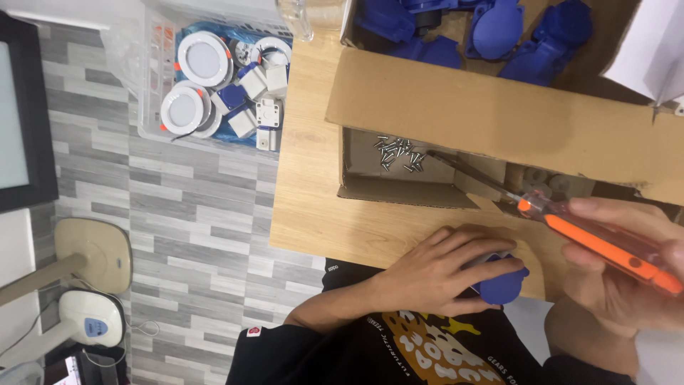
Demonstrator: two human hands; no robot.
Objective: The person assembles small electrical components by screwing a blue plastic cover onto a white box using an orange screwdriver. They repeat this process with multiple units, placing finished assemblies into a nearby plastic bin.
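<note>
standing at the far left on the grey tiled floor (192, 214) were a beige fan base (96, 253) and a white handheld device (89, 324). beyond them, a clear plastic bin (146, 107) held round white lamp fittings (203, 60) and small white and blue parts. right of the bin ran the wooden counter (306, 207), carrying a big cardboard box (491, 117). a heap of small silver screws (399, 153) lay in the box's near compartment, and blue plastic housings (499, 32) filled its far part.

at the counter's near edge, the left hand (445, 274) was curled down over a blue plastic part (502, 285), gripping it against the counter just in front of the person's black printed shirt (427, 349). only the right end of the part showed past the fingers.

further right, the right hand (627, 274) was closed around the orange handle of a screwdriver (605, 249), whose dark shaft slanted up and left toward the screws, its tip just beside the heap. whether the tip touched a screw could not be told.
</note>
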